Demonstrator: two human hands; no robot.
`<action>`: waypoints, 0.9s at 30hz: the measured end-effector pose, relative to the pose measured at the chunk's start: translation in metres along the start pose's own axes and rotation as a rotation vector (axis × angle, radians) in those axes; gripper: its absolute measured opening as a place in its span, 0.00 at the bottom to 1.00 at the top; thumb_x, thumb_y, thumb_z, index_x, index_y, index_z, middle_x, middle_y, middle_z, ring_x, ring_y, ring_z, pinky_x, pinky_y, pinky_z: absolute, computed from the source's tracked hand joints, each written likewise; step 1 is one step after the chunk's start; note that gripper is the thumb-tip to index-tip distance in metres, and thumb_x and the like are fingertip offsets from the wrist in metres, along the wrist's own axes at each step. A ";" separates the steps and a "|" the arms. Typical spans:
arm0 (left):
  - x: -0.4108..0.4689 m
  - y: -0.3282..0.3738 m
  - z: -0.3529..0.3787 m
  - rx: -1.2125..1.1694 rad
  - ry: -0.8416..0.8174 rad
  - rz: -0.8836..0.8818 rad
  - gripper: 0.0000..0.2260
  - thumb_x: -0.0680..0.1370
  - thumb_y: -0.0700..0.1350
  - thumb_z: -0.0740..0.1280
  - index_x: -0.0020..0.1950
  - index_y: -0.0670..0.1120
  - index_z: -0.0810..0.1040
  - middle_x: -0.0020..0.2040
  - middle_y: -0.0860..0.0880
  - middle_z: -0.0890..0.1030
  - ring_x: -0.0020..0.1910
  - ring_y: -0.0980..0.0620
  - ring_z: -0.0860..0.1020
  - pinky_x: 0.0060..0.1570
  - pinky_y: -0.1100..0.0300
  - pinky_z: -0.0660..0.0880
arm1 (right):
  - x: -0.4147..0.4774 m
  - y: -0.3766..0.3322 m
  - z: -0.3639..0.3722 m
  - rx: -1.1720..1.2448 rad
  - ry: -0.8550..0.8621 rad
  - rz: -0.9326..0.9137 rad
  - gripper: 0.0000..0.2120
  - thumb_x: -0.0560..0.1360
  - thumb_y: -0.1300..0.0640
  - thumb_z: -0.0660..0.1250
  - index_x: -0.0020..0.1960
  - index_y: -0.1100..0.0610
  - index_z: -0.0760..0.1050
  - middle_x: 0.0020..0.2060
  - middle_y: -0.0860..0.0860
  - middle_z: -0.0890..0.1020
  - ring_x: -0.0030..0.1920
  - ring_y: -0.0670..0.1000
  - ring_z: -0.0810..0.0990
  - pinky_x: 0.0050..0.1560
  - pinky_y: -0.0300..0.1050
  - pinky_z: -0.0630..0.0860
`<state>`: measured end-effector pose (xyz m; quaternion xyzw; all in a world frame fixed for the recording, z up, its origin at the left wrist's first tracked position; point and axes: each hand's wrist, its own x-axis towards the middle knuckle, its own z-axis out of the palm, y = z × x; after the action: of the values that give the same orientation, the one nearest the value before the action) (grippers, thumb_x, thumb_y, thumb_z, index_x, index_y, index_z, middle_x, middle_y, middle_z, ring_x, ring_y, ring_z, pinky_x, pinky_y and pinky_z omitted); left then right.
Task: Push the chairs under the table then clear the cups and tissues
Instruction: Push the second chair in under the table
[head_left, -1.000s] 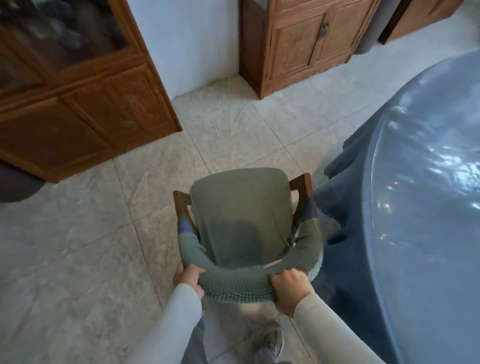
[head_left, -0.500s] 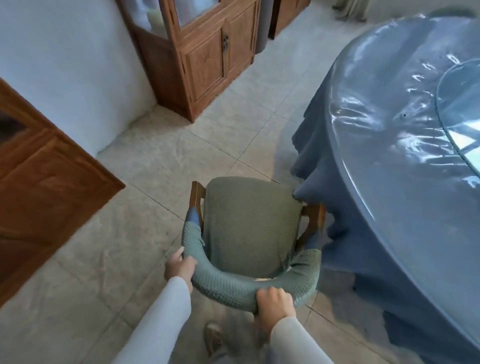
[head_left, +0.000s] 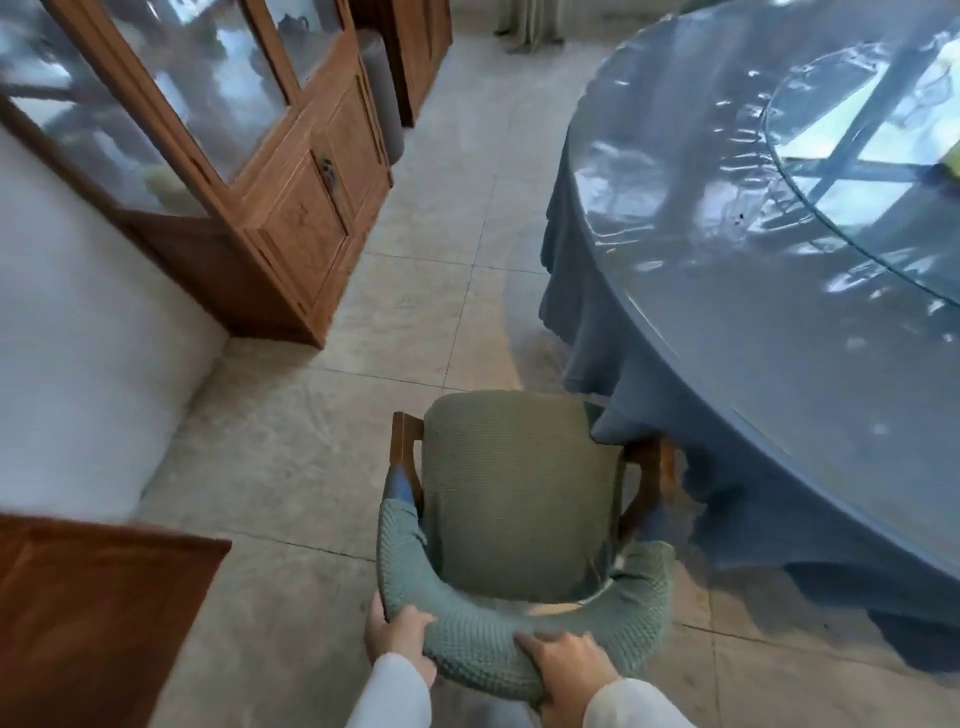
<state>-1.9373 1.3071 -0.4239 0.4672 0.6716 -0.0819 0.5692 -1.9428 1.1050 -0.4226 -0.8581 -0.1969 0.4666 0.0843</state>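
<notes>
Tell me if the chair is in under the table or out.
Mostly out. Nearly the whole seat of the chair shows beside the table; only its far right corner is under the cloth.

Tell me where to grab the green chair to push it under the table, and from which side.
Grip the curved back rail of the chair from behind, one hand each side of the bend, where the left hand and right hand hold it. It is the highest part and faces away from the table, so pushing there should steer the seat under the tablecloth.
</notes>
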 end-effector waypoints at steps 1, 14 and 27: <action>0.007 0.016 -0.001 0.015 0.000 0.000 0.44 0.69 0.19 0.61 0.80 0.51 0.65 0.78 0.45 0.68 0.72 0.37 0.69 0.64 0.45 0.72 | 0.008 -0.010 -0.004 0.034 -0.010 0.007 0.30 0.78 0.50 0.63 0.78 0.49 0.60 0.74 0.54 0.68 0.74 0.58 0.65 0.75 0.57 0.58; 0.081 0.235 0.094 0.366 -0.351 0.293 0.43 0.68 0.20 0.61 0.80 0.49 0.65 0.73 0.44 0.74 0.68 0.36 0.73 0.64 0.44 0.74 | 0.117 -0.104 -0.120 0.475 0.341 0.284 0.25 0.78 0.53 0.62 0.75 0.46 0.67 0.67 0.54 0.76 0.66 0.56 0.76 0.72 0.55 0.65; 0.126 0.376 0.261 0.717 -0.792 0.458 0.30 0.74 0.27 0.64 0.74 0.47 0.71 0.66 0.40 0.77 0.56 0.38 0.78 0.51 0.48 0.78 | 0.218 -0.119 -0.232 0.716 0.674 0.612 0.24 0.71 0.52 0.66 0.67 0.47 0.73 0.58 0.52 0.81 0.60 0.58 0.78 0.65 0.54 0.71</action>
<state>-1.4758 1.4135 -0.4593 0.6981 0.2197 -0.3474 0.5863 -1.6742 1.3127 -0.4235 -0.8954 0.2680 0.2080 0.2885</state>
